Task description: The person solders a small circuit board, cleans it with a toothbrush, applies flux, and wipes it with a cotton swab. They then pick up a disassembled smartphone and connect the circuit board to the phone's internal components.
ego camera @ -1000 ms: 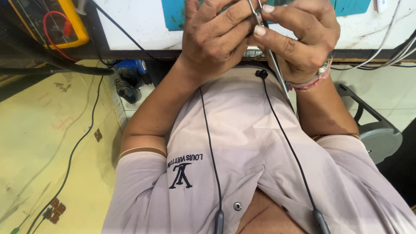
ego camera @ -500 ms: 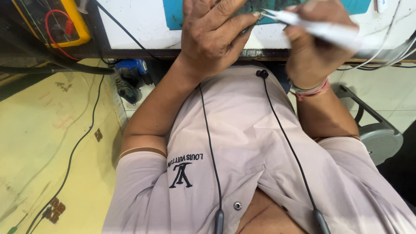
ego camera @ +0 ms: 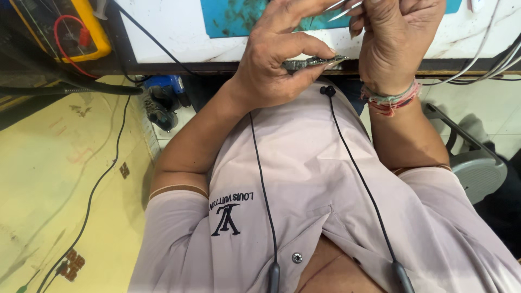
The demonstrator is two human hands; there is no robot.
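Two hands work a small board over the edge of a white surface.

The right hand (ego camera: 399, 40) is cut off at the top of the view, so only the slim silver metal tweezers' (ego camera: 343, 8) tips show, poking leftward from its closed grip (how the fingers sit on them is hidden). Just below those tips, the left hand (ego camera: 277, 65) pinches a thin, dark, narrow circuit board (ego camera: 315, 62) edge-on between thumb and fingers; its face is too slanted to make out. The board sits just in front of the white surface (ego camera: 168, 30), right of the yellow multimeter (ego camera: 65, 27) and below the teal mat (ego camera: 239, 16).
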